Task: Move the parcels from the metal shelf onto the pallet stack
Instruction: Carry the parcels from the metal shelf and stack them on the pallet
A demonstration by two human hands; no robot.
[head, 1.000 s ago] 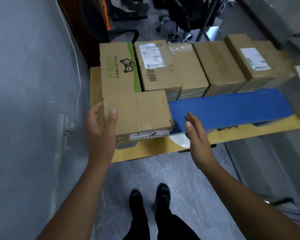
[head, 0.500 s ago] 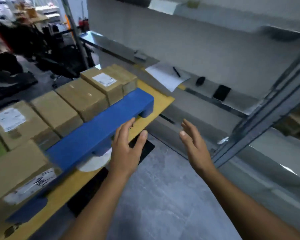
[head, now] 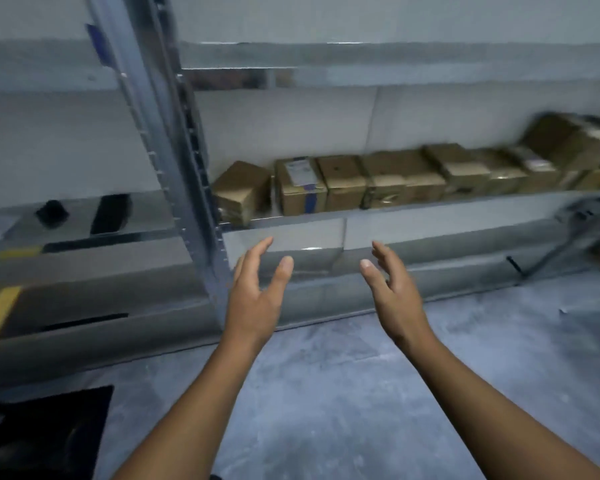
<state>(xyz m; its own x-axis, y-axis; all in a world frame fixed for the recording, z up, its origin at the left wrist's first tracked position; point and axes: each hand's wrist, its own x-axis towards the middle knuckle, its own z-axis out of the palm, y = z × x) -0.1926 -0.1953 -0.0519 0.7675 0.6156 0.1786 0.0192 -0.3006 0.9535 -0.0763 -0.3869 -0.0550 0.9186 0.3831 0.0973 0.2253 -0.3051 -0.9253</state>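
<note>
I am holding left hand (head: 257, 299) and right hand (head: 397, 296) apart, each grip wide and empty, to flank a parcel (head: 303, 188) on the metal shelf (head: 430, 206).

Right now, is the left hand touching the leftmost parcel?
Apart. The head view shows the left hand open below the shelf edge, clear of the parcel.

Label (head: 299, 169) on parcel (head: 302, 199) perhaps printed, too blurred; nothing legible
</note>
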